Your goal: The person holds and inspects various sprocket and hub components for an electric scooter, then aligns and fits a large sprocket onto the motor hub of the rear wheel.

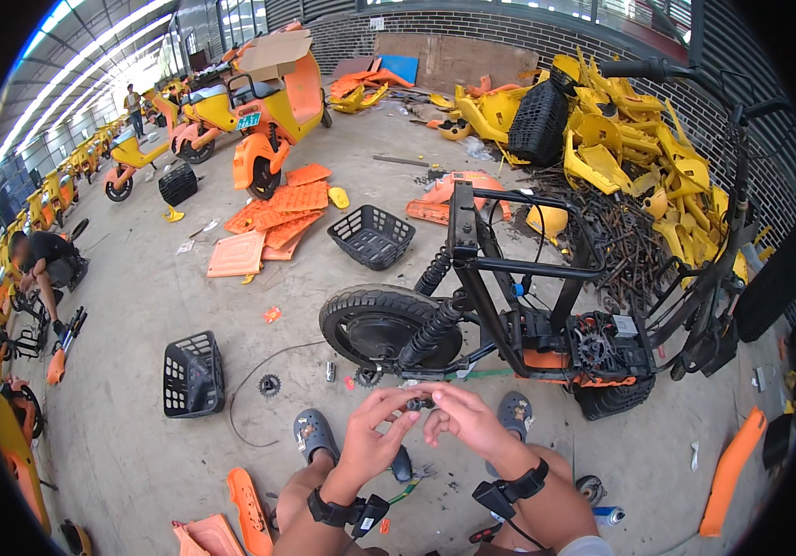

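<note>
My left hand (377,434) and my right hand (468,424) meet in front of me, over the floor between my feet. A small dark part (420,404) is pinched between their fingertips; it is too small and too covered to name. Just beyond stands a stripped black scooter frame (486,315) with its rear wheel (388,326) and coil-spring shock absorber (433,324). Neither hand touches the frame. Beneath my hands lie a black, rounded object (401,465) and a green-yellow wire (405,491).
Black plastic baskets (192,375) (371,236) and a sprocket (270,385) lie on the floor. Orange panels (277,218) are stacked farther off. Yellow body panels (601,139) are heaped at right. A spray can (609,515) lies near my right arm. A person (46,264) crouches at far left.
</note>
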Motion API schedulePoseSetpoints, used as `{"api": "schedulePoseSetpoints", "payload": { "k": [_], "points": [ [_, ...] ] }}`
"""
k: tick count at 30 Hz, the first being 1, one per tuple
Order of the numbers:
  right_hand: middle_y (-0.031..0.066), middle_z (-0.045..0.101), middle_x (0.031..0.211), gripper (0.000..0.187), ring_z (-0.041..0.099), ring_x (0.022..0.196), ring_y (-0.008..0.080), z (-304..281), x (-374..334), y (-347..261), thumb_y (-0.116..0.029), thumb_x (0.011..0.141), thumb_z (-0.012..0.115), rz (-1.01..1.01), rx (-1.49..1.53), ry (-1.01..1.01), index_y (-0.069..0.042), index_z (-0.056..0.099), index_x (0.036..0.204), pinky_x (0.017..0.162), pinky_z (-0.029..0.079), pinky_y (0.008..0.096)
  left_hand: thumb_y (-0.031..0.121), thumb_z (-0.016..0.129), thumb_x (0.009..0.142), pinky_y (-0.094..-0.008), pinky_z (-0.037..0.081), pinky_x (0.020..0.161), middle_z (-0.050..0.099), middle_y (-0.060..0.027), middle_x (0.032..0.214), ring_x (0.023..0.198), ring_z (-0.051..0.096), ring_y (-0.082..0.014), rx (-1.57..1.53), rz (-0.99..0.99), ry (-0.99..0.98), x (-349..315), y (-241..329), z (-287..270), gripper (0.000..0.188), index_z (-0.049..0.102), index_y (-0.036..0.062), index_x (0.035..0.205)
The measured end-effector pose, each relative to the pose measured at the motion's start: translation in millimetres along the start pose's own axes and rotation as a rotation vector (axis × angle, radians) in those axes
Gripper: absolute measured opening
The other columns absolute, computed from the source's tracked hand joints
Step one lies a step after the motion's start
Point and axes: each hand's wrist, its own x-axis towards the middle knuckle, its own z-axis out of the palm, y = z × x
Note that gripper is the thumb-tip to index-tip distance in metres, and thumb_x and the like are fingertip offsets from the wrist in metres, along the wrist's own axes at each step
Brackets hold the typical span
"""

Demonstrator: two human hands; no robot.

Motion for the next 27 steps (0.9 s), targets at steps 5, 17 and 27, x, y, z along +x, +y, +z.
{"api": "schedulePoseSetpoints", "payload": {
  "k": [5,17,27],
  "points": [
    [0.0069,0.058,0.102,0.030,0.056,0.066,0.0110,3,8,10,-0.022,0.102,0.047,-0.341,-0.480,0.368,-0.003,0.062,0.120,0.062,0.046,0.0245,0.005,0.069,0.085,-0.0291,0.052,0.072,0.066,-0.0130,0.102,0.089,0.066,-0.0230,0.157,0.161,0.031,2,-7,9,0.027,0.065,0.0034,0.111],
    [0.0003,0.065,0.076,0.024,0.055,0.065,0.0033,-6,-6,15,-0.015,0.085,0.074,-0.255,-0.438,0.292,0.002,0.067,0.100,0.059,0.045,0.0192,0.011,0.073,0.083,-0.0308,0.052,0.063,0.066,-0.0119,0.083,0.069,0.064,-0.0189,0.222,0.060,-0.020,-6,-10,19,0.026,0.065,0.0014,0.106],
    [0.0077,0.066,0.081,0.020,0.061,0.070,0.0127,-22,-8,9,-0.012,0.092,0.065,-0.110,-0.015,0.261,0.002,0.062,0.106,0.066,0.050,0.0260,0.010,0.060,0.093,-0.0335,0.050,0.063,0.061,-0.0134,0.080,0.068,0.063,-0.0226,0.076,-0.047,-0.131,-9,-23,27,0.026,0.052,0.0009,0.117]
  ]
}}
